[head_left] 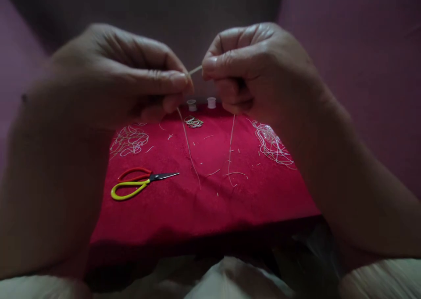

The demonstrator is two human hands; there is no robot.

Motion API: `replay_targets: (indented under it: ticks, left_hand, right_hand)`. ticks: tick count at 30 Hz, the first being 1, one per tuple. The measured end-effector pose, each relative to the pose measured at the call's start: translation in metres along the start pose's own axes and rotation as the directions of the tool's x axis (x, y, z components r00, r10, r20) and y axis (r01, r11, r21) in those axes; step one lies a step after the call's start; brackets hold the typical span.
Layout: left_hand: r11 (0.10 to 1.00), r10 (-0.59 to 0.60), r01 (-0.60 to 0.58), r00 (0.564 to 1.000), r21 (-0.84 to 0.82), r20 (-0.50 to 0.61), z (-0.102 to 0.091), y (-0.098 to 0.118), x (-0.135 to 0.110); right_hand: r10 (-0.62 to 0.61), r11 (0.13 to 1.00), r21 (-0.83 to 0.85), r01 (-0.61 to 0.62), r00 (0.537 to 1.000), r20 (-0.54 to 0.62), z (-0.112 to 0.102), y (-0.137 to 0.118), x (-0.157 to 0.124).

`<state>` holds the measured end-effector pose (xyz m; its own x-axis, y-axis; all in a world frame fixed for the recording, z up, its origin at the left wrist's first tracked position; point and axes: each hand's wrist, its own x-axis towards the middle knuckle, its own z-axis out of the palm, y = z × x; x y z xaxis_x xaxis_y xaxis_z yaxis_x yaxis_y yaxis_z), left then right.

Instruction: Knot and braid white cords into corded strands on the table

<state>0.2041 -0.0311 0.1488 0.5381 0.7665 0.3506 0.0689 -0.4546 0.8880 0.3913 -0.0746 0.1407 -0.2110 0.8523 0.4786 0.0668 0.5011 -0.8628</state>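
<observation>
My left hand [121,75] and my right hand [259,68] are raised close to the camera, both closed in a pinch. Between their fingertips runs a short taut stretch of pale cord [195,70]. Two loose ends of the cord [189,147] hang down from the hands toward the red cloth [204,207] below. Small scissors [140,182] with one red and one yellow handle lie on the cloth at the left, blades pointing right.
Tangled piles of pale thread lie at the cloth's left [130,140] and right [271,144]. A small coil of cord [193,122] and two little white spools [201,103] sit at the far edge. Short thread scraps are scattered over the cloth. Purple walls surround it.
</observation>
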Motion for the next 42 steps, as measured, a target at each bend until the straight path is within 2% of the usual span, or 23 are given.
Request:
replay_targets:
  ticks: [2, 4, 8, 11, 14, 17, 19, 21, 23, 25, 32, 35, 37, 39, 42]
  left_hand:
    - [1.000, -0.009, 0.008, 0.994, 0.015, 0.106, -0.003, -0.007, 0.000]
    - [0.990, -0.058, 0.076, 0.987, -0.116, 0.151, -0.003, -0.016, 0.001]
    - [0.922, -0.149, 0.194, 0.977, -0.336, 0.154, 0.010, -0.044, 0.003]
    - [0.913, -0.195, 0.233, 0.970, -0.336, 0.142, 0.019, -0.069, 0.006]
    - [0.959, -0.215, 0.232, 0.969, -0.159, 0.119, 0.025, -0.091, 0.005]
    - [0.977, -0.139, 0.117, 0.983, 0.177, 0.117, 0.032, -0.106, 0.000]
    - [0.903, -0.072, 0.010, 0.989, 0.429, 0.128, 0.039, -0.113, -0.004]
    - [0.794, -0.049, -0.055, 0.987, 0.606, 0.153, 0.044, -0.117, -0.006]
    - [0.719, -0.072, -0.066, 0.983, 0.691, 0.170, 0.048, -0.120, -0.006]
    - [0.690, -0.108, -0.051, 0.979, 0.722, 0.172, 0.049, -0.122, -0.005]
    - [0.738, -0.139, -0.014, 0.975, 0.675, 0.172, 0.043, -0.124, -0.004]
    - [0.785, -0.119, 0.025, 0.987, 0.619, 0.111, 0.043, -0.122, -0.005]
    - [0.852, -0.138, 0.083, 0.988, 0.516, 0.070, 0.042, -0.121, -0.005]
    - [0.917, -0.211, 0.175, 0.975, 0.359, 0.065, 0.039, -0.121, -0.003]
    - [0.932, -0.343, 0.324, 0.934, 0.162, 0.103, 0.034, -0.123, 0.000]
  right_hand:
    - [0.066, 0.994, 0.091, -0.066, 0.998, 0.004, -0.001, 0.013, 0.000]
    - [0.133, 0.971, 0.198, -0.133, 0.991, 0.017, 0.002, 0.031, 0.000]
    - [0.218, 0.912, 0.362, -0.191, 0.975, -0.035, 0.017, 0.074, 0.001]
    - [0.275, 0.886, 0.415, -0.206, 0.955, -0.114, 0.029, 0.102, -0.002]
    - [0.273, 0.932, 0.307, -0.195, 0.933, -0.236, 0.035, 0.125, -0.010]
    - [0.232, 0.972, 0.110, -0.207, 0.921, -0.313, 0.038, 0.141, -0.019]
    - [0.201, 0.976, -0.015, -0.218, 0.923, -0.328, 0.039, 0.149, -0.025]
    - [0.159, 0.971, -0.119, -0.207, 0.932, -0.325, 0.040, 0.152, -0.029]
    - [0.125, 0.964, -0.189, -0.189, 0.944, -0.305, 0.041, 0.152, -0.032]
    - [0.118, 0.959, -0.216, -0.184, 0.951, -0.284, 0.042, 0.153, -0.033]
    - [0.150, 0.962, -0.185, -0.200, 0.956, -0.252, 0.043, 0.163, -0.031]
    - [0.184, 0.967, -0.123, -0.222, 0.947, -0.262, 0.042, 0.163, -0.030]
    - [0.218, 0.968, -0.066, -0.244, 0.939, -0.267, 0.041, 0.162, -0.029]
    - [0.261, 0.964, 0.014, -0.266, 0.931, -0.256, 0.040, 0.161, -0.029]
    - [0.306, 0.950, 0.143, -0.279, 0.923, -0.235, 0.039, 0.163, -0.029]
